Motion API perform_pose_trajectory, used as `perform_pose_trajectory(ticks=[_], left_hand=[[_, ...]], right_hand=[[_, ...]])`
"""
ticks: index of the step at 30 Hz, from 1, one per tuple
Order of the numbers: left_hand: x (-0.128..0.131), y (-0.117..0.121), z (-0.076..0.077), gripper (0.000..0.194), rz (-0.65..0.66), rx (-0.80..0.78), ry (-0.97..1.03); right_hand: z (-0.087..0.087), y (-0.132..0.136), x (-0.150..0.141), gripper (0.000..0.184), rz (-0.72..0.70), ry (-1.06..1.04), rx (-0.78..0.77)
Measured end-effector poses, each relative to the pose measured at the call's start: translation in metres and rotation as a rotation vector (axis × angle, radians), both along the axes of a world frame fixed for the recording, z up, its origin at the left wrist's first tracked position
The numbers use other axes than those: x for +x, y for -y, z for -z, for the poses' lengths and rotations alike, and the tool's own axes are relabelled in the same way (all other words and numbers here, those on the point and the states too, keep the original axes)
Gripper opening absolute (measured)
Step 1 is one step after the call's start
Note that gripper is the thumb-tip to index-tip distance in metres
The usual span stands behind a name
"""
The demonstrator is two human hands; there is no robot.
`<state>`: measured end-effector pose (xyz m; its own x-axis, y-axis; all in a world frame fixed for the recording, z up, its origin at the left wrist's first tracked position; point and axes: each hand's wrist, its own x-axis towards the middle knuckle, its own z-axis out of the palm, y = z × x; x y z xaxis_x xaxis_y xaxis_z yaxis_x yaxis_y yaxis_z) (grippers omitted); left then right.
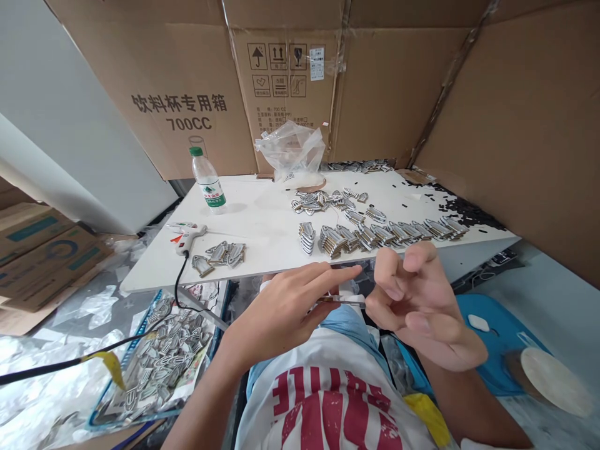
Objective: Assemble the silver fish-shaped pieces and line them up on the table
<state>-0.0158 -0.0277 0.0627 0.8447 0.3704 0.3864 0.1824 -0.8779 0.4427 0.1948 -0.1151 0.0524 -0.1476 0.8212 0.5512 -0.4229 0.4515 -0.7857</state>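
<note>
My left hand and my right hand meet just below the front edge of the white table, above my lap. Between them lies a thin flat silver piece, pinched by the left fingers at one end and by the right thumb and fingers at the other. The right hand's upper fingers are curled and raised. On the table just beyond my hands stand rows of stacked silver badge-like pieces. A smaller group of the same pieces lies near the table's left front.
A glue gun lies at the table's left with its black cord hanging to the floor. A green-capped water bottle and a clear plastic bag stand further back. Cardboard boxes wall the rear. A floor tray holds several pieces.
</note>
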Motion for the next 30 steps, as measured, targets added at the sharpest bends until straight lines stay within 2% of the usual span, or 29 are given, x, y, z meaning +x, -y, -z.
perform_pose_trajectory(ticks=[6,11,16,25,30], left_hand=[[0.001,0.0,0.0,0.051,0.005,-0.004,-0.008],[0.001,-0.001,0.001,0.052,0.006,-0.001,-0.017],[0.001,-0.002,0.001,0.051,0.012,0.003,-0.01],[0.002,-0.002,0.001,0.05,0.009,0.022,-0.028],[0.002,-0.002,0.001,0.051,0.014,0.018,-0.013]], right_hand=[[-0.001,0.006,-0.009,0.028,0.168,0.0,-0.109],[0.009,0.001,-0.007,0.03,0.168,0.021,-0.022],[0.011,0.001,-0.007,0.028,0.235,0.023,-0.027],[0.014,-0.002,-0.011,0.027,0.258,0.029,0.04],[0.01,-0.002,-0.007,0.024,0.14,-0.004,-0.02]])
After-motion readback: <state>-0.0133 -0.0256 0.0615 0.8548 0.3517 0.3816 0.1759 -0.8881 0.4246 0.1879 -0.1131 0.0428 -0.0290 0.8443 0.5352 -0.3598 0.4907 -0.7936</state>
